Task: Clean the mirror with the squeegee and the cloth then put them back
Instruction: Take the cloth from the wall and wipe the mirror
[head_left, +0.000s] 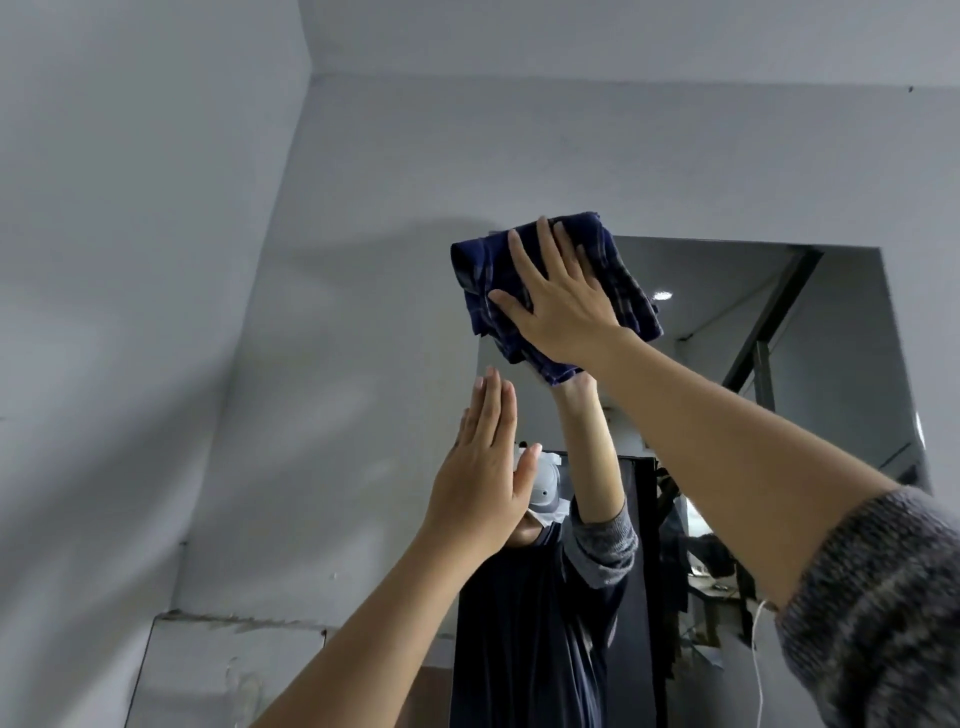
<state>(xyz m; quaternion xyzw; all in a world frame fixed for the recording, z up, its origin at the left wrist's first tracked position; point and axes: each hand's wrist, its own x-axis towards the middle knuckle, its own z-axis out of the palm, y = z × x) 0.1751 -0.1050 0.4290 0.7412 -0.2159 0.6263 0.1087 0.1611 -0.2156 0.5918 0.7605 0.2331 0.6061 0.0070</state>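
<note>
A tall mirror (810, 332) hangs on the grey wall ahead. At its top left corner my right hand (558, 304) lies flat, fingers spread, and presses a dark blue checked cloth (485, 283) against the glass. My left hand (480, 478) is raised lower down at the mirror's left edge, fingers straight and together, holding nothing. Whether it touches the mirror I cannot tell. The glass reflects my raised arm and my dark-clothed body. No squeegee is in view.
Grey wall (182, 312) fills the left side and meets the ceiling above. A lighter panel with a chipped top edge (228, 670) sits low on the wall at the left. The mirror reflects a dark doorway, metal beams and a ceiling light.
</note>
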